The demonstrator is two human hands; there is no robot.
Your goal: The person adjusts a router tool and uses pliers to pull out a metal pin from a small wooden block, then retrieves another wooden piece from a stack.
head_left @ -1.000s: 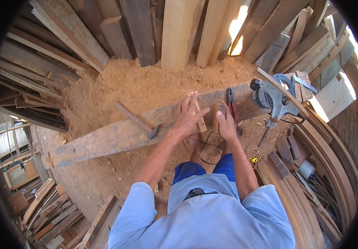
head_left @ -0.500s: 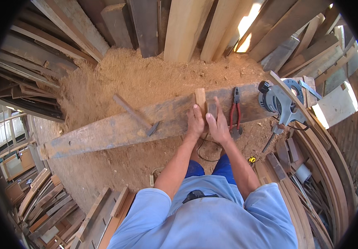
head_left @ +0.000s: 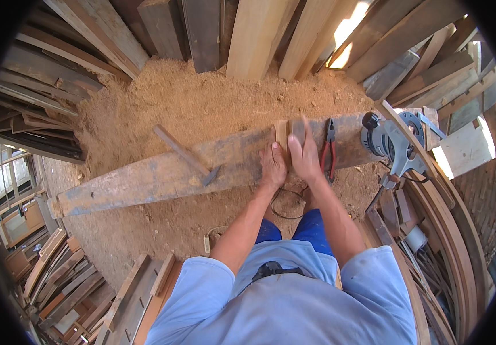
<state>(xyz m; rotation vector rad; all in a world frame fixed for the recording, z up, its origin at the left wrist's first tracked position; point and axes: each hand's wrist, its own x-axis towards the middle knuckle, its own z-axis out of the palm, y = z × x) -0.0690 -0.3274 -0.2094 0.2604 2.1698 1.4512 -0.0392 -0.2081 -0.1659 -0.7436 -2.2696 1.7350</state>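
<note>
A short light-coloured wooden piece point(head_left: 282, 133) stands out between my hands, over the wide plank. My left hand point(head_left: 273, 164) is closed around its left side, thumb lying along it. Against its right side is a darker wooden block point(head_left: 298, 127), between the thumb and straight fingers of my right hand point(head_left: 306, 156). My right palm hides the lower part of that block. Right of my hands, red-handled pliers point(head_left: 329, 150) lie on the plank point(head_left: 127, 183). A hammer point(head_left: 183, 152) with a wooden handle rests on it to the left.
A grey power tool point(head_left: 394, 141) with a round base sits at the plank's right end. Sawdust point(head_left: 202, 100) covers the ground beyond. Upright boards point(head_left: 259, 40) line the far side, and stacked timber point(head_left: 66, 287) lies at the near left. A cable point(head_left: 285, 217) loops near my feet.
My right hand has slid forward, away from me, along the light piece with the dark block. My left hand still grips the light piece, which has tilted slightly.
</note>
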